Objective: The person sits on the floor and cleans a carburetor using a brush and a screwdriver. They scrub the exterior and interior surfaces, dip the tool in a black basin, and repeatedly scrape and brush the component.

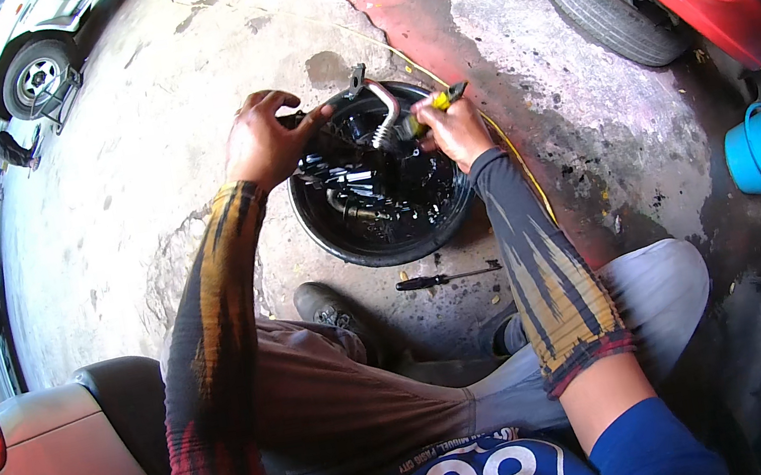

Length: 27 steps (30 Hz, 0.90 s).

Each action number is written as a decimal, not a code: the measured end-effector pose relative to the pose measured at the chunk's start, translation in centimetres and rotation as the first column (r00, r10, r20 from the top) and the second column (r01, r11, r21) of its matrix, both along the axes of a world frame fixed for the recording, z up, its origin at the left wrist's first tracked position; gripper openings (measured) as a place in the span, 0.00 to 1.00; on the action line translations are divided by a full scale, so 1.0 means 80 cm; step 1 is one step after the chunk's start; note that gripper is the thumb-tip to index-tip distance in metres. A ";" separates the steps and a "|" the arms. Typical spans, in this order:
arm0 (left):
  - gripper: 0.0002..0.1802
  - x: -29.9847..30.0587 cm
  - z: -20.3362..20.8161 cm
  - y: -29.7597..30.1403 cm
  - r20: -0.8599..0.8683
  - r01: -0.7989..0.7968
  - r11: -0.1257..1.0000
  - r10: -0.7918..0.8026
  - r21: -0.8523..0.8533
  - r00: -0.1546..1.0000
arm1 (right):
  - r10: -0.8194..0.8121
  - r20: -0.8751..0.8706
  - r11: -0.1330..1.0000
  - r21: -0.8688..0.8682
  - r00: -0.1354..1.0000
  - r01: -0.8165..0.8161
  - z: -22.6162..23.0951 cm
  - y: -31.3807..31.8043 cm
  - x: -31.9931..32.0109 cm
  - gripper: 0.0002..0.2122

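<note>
I have the right hand [460, 131] clamping its fingers on a yellow-handled tool [449, 97] over the black basin [329, 240], beside a bent pipe [388, 107]. The left hand [262, 143] pinches a dark part [292, 120] near the rim.

Our left hand [266, 141] holds a dark part [292, 120]; our right hand [456, 132], a slanted yellow-and-black tool [444, 100]. Between them, a bent, ribbed silver pipe [393, 107] shows over shiny dark metal pieces [346, 179] in a round black basin [392, 257].
</note>
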<state>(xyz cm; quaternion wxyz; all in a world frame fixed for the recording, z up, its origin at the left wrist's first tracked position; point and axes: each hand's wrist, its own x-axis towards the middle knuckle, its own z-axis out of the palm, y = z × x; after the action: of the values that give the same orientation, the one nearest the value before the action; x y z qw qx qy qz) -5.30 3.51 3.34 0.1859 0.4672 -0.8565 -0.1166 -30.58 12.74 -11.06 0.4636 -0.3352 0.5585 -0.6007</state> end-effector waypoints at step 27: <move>0.41 -0.030 -0.016 -0.022 -0.167 -0.057 0.993 0.074 0.101 0.983 | -0.309 0.185 0.875 -0.328 0.933 0.355 0.114 -0.004 0.101 0.02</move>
<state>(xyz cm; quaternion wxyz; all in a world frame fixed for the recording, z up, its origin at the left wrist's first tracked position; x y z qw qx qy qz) -7.69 1.74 2.03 0.2397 0.4917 -0.8151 -0.1907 -22.51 12.45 -1.95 0.3194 -0.2738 0.4591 -0.7825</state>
